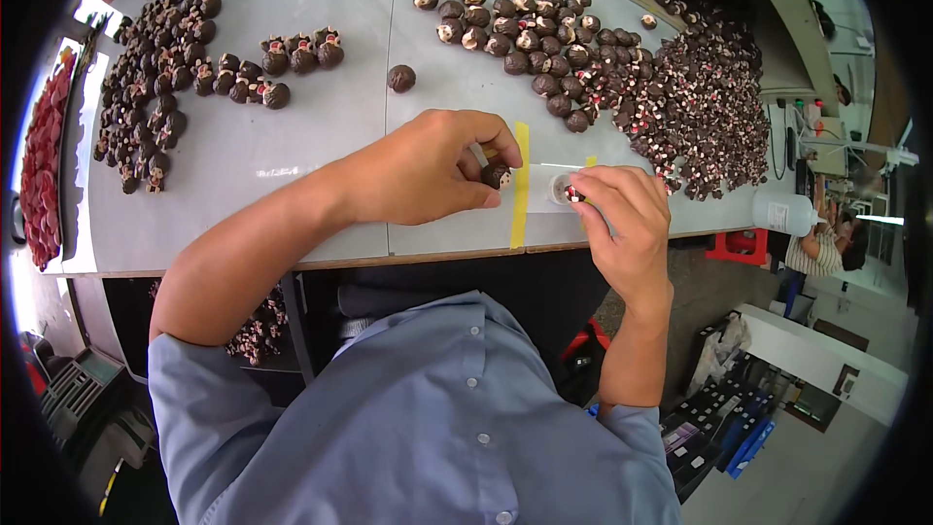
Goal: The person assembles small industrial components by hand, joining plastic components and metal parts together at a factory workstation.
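Observation:
My left hand (428, 170) is closed around a small dark brown doll head (499, 176) with a pale face, just left of a yellow tape strip (521, 185) on the grey table. Right of the tape, my right hand (630, 224) pinches a tiny dark, red and cream doll body (573, 193) between thumb and fingers. That piece is over the rim of a small clear round cup (557, 187); whether the two touch I cannot tell. Beyond my left hand lies a single brown round head (400, 78).
Several round doll heads (544, 34) spread across the far middle, running into a heap of small doll bodies (709, 102) at right. Figures with head and body joined (160, 78) crowd the left. A white bottle (785, 214) stands by the right edge; red pieces (47, 160) fill a far-left tray.

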### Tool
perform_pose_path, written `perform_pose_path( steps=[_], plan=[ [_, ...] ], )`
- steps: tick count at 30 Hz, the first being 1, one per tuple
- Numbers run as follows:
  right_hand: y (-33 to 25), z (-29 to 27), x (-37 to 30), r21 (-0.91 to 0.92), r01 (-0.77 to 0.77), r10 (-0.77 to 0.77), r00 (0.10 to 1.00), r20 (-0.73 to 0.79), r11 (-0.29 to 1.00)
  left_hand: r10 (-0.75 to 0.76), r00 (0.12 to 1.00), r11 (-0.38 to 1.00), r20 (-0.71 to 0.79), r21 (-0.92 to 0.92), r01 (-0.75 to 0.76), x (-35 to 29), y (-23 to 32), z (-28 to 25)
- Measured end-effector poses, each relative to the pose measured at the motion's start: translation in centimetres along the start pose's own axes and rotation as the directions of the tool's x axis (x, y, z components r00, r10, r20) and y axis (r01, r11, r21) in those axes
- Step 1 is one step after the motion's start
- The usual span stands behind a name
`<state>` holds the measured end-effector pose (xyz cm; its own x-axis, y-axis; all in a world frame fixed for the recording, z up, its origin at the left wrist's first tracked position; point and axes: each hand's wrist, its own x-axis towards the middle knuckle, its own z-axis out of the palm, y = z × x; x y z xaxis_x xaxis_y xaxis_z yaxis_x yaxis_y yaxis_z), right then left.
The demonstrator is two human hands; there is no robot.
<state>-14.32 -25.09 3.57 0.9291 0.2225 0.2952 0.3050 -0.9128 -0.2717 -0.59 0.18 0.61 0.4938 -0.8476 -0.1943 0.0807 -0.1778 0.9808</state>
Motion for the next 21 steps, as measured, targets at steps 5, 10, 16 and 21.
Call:
perform_pose_path(
  steps=[5,10,16,21],
  plan=[
    [-0.32,-0.12,0.24,-0.085,0.029,-0.027,0.999,0.024,0.996,0.095,0.995,0.991,0.004,0.099,-0.095,-0.16,-0.58,0.12],
    [-0.32,-0.08,0.35,-0.107,0.039,-0.036,0.999,0.035,0.993,0.169,0.985,0.980,-0.033,0.114,-0.165,-0.12,-1.01,0.38],
    [-0.35,-0.26,0.29,-0.112,0.039,-0.035,0.999,0.031,0.993,0.120,0.993,0.985,0.000,0.127,-0.119,-0.07,-0.28,0.47],
    [-0.33,-0.65,-0.02,-0.045,0.004,-0.005,1.000,-0.009,0.999,0.092,0.993,0.994,-0.072,0.073,-0.086,0.06,-1.09,0.81]
  ],
)
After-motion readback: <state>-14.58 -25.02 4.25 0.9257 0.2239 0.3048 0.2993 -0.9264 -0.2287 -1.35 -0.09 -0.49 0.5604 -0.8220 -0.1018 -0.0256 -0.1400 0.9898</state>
